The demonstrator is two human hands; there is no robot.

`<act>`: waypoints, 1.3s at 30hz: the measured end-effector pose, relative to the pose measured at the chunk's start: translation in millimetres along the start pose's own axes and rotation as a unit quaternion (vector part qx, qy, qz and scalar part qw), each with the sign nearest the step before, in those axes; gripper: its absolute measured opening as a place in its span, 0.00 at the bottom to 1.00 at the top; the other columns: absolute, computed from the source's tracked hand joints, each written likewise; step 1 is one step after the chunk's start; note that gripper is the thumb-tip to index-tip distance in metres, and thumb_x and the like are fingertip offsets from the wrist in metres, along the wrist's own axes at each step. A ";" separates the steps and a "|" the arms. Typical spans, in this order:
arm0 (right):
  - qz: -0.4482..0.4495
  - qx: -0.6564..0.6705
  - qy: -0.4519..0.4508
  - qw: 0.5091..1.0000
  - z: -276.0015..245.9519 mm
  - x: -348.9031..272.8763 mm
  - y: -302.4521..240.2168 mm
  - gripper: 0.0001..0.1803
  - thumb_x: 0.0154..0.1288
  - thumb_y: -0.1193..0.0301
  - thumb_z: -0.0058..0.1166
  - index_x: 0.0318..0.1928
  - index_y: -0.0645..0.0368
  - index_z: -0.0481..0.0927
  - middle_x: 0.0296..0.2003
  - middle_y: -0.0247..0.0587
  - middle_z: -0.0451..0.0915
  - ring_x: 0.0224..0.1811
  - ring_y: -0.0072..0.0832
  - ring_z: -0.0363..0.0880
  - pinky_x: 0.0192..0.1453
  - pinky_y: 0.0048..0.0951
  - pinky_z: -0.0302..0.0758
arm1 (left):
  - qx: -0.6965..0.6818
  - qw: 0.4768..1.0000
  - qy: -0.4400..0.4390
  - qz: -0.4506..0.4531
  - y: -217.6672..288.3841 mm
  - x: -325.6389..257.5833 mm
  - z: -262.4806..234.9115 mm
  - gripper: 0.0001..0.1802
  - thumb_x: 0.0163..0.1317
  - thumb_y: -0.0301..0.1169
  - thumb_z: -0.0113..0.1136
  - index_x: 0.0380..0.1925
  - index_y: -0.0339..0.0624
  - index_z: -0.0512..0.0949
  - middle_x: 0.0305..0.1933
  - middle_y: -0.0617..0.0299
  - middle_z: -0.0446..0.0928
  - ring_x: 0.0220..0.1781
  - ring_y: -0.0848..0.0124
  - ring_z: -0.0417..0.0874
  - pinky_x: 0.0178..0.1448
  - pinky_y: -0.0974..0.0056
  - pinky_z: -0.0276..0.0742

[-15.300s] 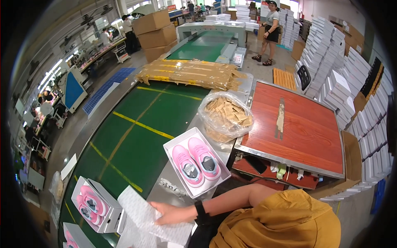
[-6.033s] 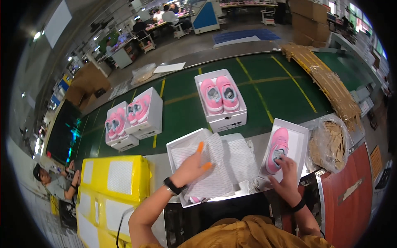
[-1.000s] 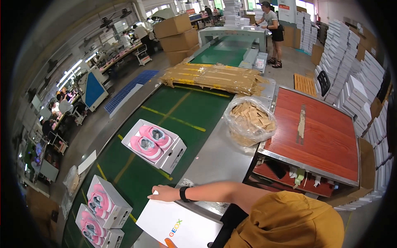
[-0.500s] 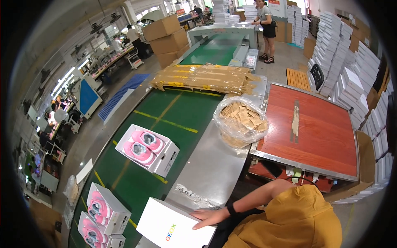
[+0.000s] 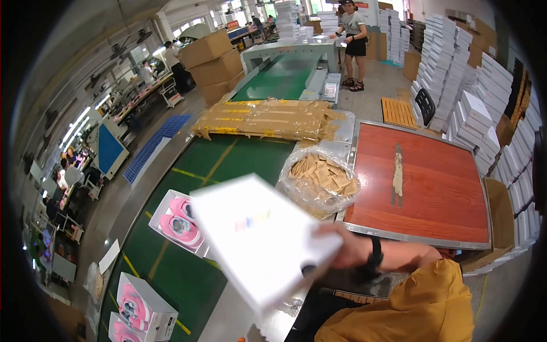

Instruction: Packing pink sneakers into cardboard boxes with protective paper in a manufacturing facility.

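A closed white shoebox (image 5: pixel 256 233) with coloured lettering on it is raised above the belt's near side, tilted and blurred by motion. My right hand (image 5: pixel 336 242), with a black band at its wrist, grips the box's right end. My left hand is out of view. Partly behind the lifted box, an open white shoebox (image 5: pixel 199 249) with pink-and-grey shoes (image 5: pixel 178 227) lies on the green conveyor belt (image 5: pixel 194 285). At the lower left are two more open shoeboxes, one farther (image 5: pixel 165 317) and one nearer (image 5: pixel 115 319), each with pink shoes inside.
A clear plastic bag of brown paper pieces (image 5: pixel 322 176) stands beside a red-brown tabletop (image 5: pixel 419 182). Taped cardboard (image 5: pixel 268 118) spans the belt ahead of a machine (image 5: pixel 290 51). A co-worker (image 5: pixel 354 43) stands beyond. White box stacks (image 5: pixel 444 68) rise at right.
The white shoebox has been lifted off the near side and swung up and right. My right hand has gone from lying on its top to gripping its right end. The view has shifted slightly.
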State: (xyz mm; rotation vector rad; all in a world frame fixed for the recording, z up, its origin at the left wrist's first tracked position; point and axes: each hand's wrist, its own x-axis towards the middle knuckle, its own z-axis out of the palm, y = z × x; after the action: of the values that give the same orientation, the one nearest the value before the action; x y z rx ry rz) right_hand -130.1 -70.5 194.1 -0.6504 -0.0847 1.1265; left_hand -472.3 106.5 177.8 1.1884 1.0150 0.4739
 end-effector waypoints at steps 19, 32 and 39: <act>0.149 -0.457 0.039 0.876 4.6 384.9 -21.9 0.36 0.56 0.59 0.57 0.66 0.57 0.67 0.68 0.53 0.60 0.68 0.52 0.66 0.49 0.59 0.80 | 0.018 0.995 0.040 -0.091 -18.6 17.3 -34.4 0.22 0.71 0.46 0.54 0.48 0.36 0.79 0.42 0.62 0.81 0.38 0.76 0.77 0.45 0.70 0.72; 0.170 -0.445 -0.134 0.869 110.2 265.4 78.7 0.44 0.60 0.86 0.32 0.76 0.42 0.49 0.72 0.41 0.58 0.72 0.43 0.58 0.56 0.50 0.81 | 0.012 0.989 0.112 0.097 10.2 127.9 -81.4 0.31 0.74 0.42 0.47 0.73 0.46 0.56 0.60 0.62 0.69 0.46 0.73 0.72 0.51 0.60 0.74; 0.169 -0.404 -0.311 0.844 92.1 179.4 121.0 0.46 0.63 0.76 0.44 0.77 0.43 0.39 0.71 0.42 0.60 0.68 0.35 0.67 0.46 0.38 0.85 | -0.001 0.974 0.107 0.198 13.2 126.8 -48.5 0.32 0.73 0.36 0.49 0.72 0.35 0.54 0.73 0.56 0.58 0.73 0.66 0.60 0.75 0.63 0.52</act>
State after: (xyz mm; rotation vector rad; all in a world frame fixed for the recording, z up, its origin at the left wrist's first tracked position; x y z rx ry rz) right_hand -182.8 156.1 160.1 -1.0402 -1.0917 1.6204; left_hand -447.2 234.7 138.5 1.3650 0.9569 0.9334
